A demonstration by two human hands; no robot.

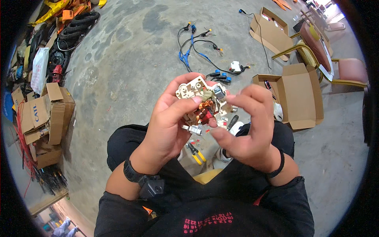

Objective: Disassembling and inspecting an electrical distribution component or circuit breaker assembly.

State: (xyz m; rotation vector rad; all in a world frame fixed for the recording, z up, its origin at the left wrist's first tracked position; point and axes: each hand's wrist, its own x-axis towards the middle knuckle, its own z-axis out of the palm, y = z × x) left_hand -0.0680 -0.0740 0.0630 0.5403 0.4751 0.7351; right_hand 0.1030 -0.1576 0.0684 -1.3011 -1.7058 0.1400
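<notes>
My left hand grips an opened cream plastic electrical housing, thumb across its face. Inside show copper and red parts and metal terminals. My right hand is curled at the housing's right side, index fingertip on a metal terminal, thumb low near its bottom edge. Below, between my legs, lie yellow-handled pliers, a screwdriver and small loose pieces, partly hidden behind the housing and hands.
Blue-black cable harnesses and a white device lie ahead. Open cardboard boxes and chairs stand at right. Stacked cardboard, tyres and red cables crowd the left. A person's legs show at lower left.
</notes>
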